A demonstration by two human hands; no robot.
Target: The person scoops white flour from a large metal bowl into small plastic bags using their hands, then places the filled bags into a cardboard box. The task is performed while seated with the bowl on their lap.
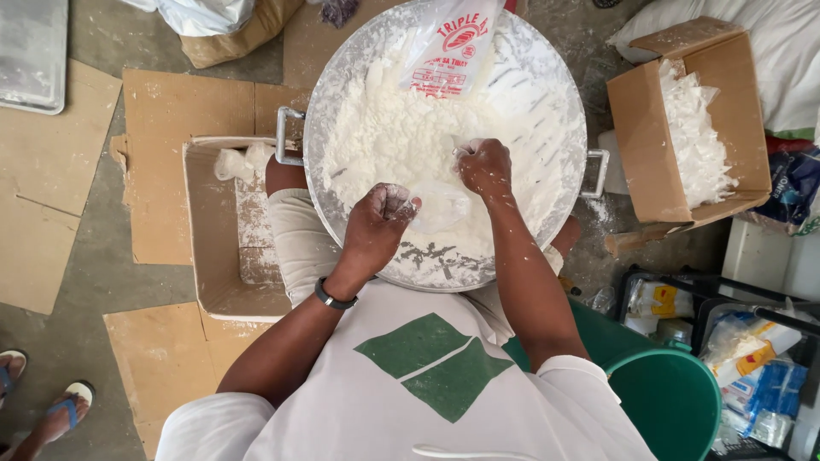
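A big round metal basin point(547, 94) full of white flour point(401, 137) rests on my lap. My left hand point(380, 218), dusted with flour, pinches the edge of a small clear plastic bag point(440, 205) over the flour. My right hand point(485, 166) grips the bag's other side, holding it just above the heap. A larger printed plastic bag point(448, 47) lies on the flour at the basin's far side.
An open cardboard box point(213, 256) stands to my left with a few small filled bags. Another box point(641, 128) at right holds several filled bags. A green bucket point(666, 393) and crates of packets point(752, 358) sit at right. Someone's sandalled feet point(51, 410) show lower left.
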